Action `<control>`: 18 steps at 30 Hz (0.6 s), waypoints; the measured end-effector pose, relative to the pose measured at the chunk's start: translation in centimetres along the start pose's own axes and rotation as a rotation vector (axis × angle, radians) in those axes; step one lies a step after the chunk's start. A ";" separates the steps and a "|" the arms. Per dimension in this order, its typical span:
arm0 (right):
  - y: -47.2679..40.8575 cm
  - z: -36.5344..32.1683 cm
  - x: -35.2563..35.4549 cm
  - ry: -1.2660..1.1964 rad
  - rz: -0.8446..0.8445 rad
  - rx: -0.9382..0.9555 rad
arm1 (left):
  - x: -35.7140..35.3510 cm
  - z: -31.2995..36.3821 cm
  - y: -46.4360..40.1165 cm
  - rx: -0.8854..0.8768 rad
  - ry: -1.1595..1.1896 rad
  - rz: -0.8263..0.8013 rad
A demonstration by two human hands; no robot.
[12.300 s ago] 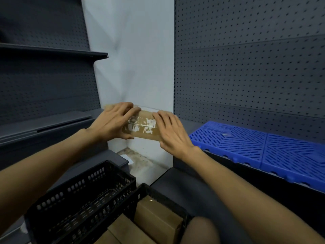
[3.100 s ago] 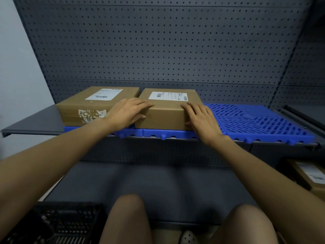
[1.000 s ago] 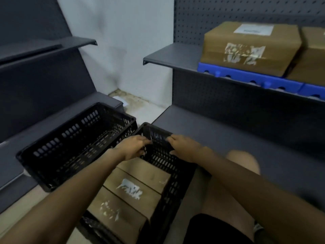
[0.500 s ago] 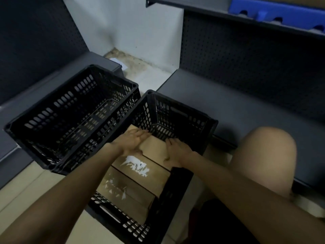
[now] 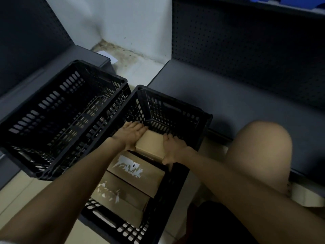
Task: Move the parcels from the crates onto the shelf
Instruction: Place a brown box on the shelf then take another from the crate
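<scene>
A black plastic crate on the floor holds three brown cardboard parcels standing on edge. Both hands are on the farthest parcel. My left hand lies against its left end with straight fingers. At its right end, my right hand has its fingers over the top edge and its thumb down the near side. Behind it sit a second parcel with torn white label scraps and a third parcel. The blue shelf mat barely shows at the top right.
An empty black crate stands tilted to the left, touching the full one. A low grey shelf base runs along the dark pegboard on the right. My bare knee is at the right. A pale wall corner lies behind.
My view tilted further down onto the crates. Both hands shifted from the parcel's top to its two ends, and the far parcel stands slightly higher than its neighbours.
</scene>
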State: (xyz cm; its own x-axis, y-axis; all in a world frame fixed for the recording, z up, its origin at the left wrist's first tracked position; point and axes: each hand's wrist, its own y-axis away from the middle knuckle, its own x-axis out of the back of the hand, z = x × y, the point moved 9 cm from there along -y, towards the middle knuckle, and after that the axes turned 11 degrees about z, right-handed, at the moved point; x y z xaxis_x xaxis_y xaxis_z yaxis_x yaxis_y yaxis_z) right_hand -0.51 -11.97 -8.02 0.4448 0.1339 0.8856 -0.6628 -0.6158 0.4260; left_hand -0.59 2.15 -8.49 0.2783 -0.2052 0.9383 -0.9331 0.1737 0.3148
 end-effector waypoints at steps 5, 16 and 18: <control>0.3 1.4 2.6 0.083 0.104 0.042 | 2.4 0.6 0.1 0.008 0.040 0.074; 4.1 2.7 12.7 0.155 0.357 0.141 | 11.9 0.9 2.5 0.015 0.155 0.337; 5.2 2.6 14.8 0.143 0.382 0.160 | 14.3 0.8 3.5 0.029 0.145 0.397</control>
State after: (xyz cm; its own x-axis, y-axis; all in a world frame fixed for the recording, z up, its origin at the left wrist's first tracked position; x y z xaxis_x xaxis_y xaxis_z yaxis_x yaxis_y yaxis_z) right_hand 4.15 -15.20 6.89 0.0909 -0.0276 0.9955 -0.6571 -0.7527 0.0392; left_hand -0.08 -0.93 5.91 -0.0765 0.0098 0.9970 -0.9798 0.1843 -0.0770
